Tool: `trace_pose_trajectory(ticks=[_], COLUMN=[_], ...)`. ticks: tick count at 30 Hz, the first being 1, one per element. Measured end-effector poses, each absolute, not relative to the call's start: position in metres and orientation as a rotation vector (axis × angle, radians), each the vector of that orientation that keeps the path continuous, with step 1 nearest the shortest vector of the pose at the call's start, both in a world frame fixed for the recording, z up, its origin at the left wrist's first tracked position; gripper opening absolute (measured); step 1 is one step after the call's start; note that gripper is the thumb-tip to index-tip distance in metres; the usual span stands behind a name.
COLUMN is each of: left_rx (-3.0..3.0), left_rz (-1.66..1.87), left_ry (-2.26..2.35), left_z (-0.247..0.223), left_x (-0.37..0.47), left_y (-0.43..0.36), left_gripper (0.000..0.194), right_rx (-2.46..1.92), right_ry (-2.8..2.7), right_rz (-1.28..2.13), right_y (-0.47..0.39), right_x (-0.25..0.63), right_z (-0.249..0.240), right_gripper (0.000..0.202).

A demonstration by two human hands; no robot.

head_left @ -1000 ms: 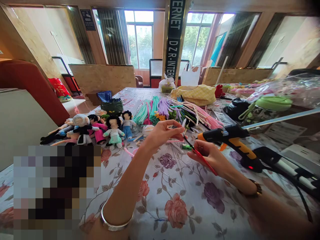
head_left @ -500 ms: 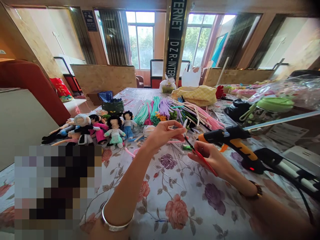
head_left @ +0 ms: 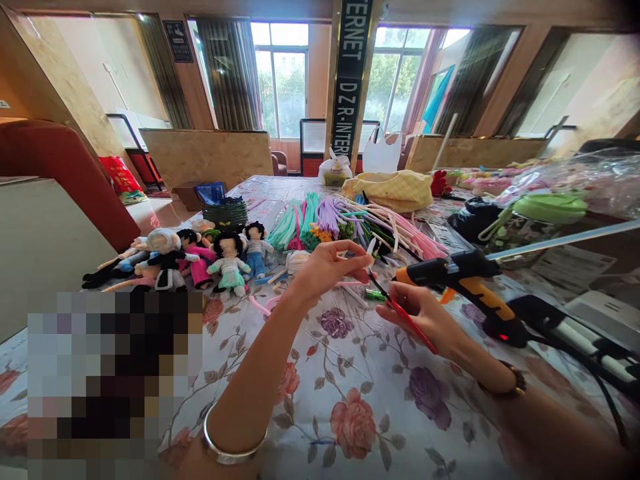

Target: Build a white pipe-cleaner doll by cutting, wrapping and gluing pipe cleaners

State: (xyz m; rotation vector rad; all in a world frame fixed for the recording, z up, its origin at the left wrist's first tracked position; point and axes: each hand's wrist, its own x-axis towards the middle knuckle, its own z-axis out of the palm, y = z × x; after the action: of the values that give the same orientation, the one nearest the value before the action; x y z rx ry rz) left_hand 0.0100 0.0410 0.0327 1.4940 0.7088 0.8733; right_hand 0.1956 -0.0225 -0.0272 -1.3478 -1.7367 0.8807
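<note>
My left hand [head_left: 327, 268] pinched a white strip [head_left: 371, 246], probably light, soft, best held low; right hand [head_left: 425, 312] gripped a red-handled tool [head_left: 411, 325].

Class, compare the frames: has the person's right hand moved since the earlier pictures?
No: judged against the purple rose printed on the tablecloth, the right hand, holding the red-handled tool, shows no clear shift in any direction.
</note>
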Motion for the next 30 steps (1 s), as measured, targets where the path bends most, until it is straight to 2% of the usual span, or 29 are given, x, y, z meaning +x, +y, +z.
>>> trace_pose_trajectory(ticks=[30], left_rx=[1.517], left_rz=[0.895], left_ry=[0.719], left_z=[0.0284], left_x=[0.0125], left_y=[0.0433], left_gripper=[0.021], right_rx=[-1.382], right_ry=[-1.790], right_rz=[0.791], right_y=[-0.0230], right_x=[0.1935], right_z=[-0.0257], right_gripper=[0.040])
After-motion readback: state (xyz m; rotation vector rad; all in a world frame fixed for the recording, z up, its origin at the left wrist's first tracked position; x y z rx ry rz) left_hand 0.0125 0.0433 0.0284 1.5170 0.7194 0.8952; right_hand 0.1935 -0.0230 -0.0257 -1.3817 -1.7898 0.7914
